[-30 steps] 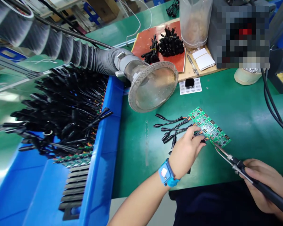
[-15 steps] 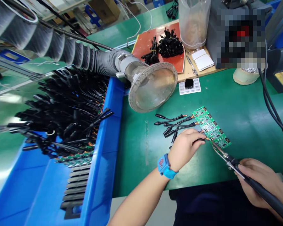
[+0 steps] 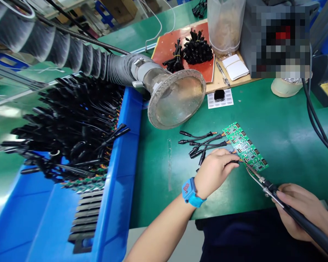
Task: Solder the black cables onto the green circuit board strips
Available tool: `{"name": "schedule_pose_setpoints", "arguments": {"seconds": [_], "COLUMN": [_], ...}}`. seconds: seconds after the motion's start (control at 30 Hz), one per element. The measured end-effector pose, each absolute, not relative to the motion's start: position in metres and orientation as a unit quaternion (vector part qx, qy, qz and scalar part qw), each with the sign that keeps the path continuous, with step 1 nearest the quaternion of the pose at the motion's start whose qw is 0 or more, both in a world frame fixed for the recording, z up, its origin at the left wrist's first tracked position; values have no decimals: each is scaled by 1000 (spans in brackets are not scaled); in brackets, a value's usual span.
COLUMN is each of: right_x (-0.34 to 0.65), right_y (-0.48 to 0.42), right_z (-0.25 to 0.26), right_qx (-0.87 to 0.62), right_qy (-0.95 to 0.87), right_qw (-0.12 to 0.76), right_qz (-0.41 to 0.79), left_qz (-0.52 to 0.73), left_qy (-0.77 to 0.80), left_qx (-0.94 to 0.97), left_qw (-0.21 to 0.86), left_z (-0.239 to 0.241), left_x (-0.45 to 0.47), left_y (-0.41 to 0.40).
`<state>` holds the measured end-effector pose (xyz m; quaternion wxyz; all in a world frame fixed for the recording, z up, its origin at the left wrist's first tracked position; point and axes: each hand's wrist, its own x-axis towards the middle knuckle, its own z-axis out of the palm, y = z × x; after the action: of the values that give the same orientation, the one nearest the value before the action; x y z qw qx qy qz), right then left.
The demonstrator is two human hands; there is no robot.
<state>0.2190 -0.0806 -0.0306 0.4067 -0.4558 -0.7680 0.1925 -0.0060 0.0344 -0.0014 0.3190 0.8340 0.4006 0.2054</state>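
A green circuit board panel [image 3: 246, 147] lies on the green table, with several black connector cables [image 3: 200, 140] reaching left from its edge. My left hand [image 3: 217, 165], a blue wrist strap [image 3: 191, 193] behind it, pinches a cable whose coloured wire ends meet the panel's near corner. In my right hand [image 3: 303, 211] is a soldering iron [image 3: 278, 196] with a thin metal tube alongside. Its tip touches or nearly touches the board beside those wire ends; exact contact is too small to tell.
A blue bin [image 3: 117, 189] heaped with black cables [image 3: 71, 123] stands left. Over the table hangs a fume extraction hood [image 3: 177, 100]. Behind lie cable bundles [image 3: 196, 49] on a red board, a plastic bag [image 3: 225, 25], and a grey machine [image 3: 247, 40]. Black cords [image 3: 317, 123] hang at right.
Both hands, the iron and the panel hold nearly the same positions. The view has shifted very slightly.
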Motion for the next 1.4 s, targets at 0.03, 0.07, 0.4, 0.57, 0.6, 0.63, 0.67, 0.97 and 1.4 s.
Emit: {"name": "schedule_pose_setpoints", "arguments": {"seconds": [0.03, 0.07, 0.4, 0.57, 0.6, 0.63, 0.67, 0.97, 1.4], "right_x": [219, 220, 219, 219, 220, 221, 221, 213, 203], "right_y": [-81, -81, -81, -78, -78, -79, -79, -74, -58], "right_z": [-31, -31, -31, -23, -21, -20, -20, -22, -24], "right_qx": [-452, -449, -454, -431, -428, -427, -430, -519, -595], "right_qy": [-774, -779, -777, -787, -780, -770, -757, -722, -626], "right_qw": [401, 395, 392, 407, 424, 443, 461, 437, 463], "right_qz": [189, 187, 191, 169, 168, 168, 170, 131, 199], "left_qz": [205, 205, 204, 206, 207, 208, 208, 209, 260], "left_qy": [402, 402, 403, 410, 410, 409, 408, 430, 603], "left_qx": [834, 834, 837, 832, 831, 830, 830, 819, 751], "left_qw": [318, 316, 309, 312, 314, 315, 317, 318, 66], "left_z": [-1, -1, 0, 0, 0, 0, 0, 1, -7], "left_x": [-6, -6, -4, -3, -3, -3, -3, 0, -37], "left_y": [34, 34, 32, 31, 31, 30, 30, 27, 71]}}
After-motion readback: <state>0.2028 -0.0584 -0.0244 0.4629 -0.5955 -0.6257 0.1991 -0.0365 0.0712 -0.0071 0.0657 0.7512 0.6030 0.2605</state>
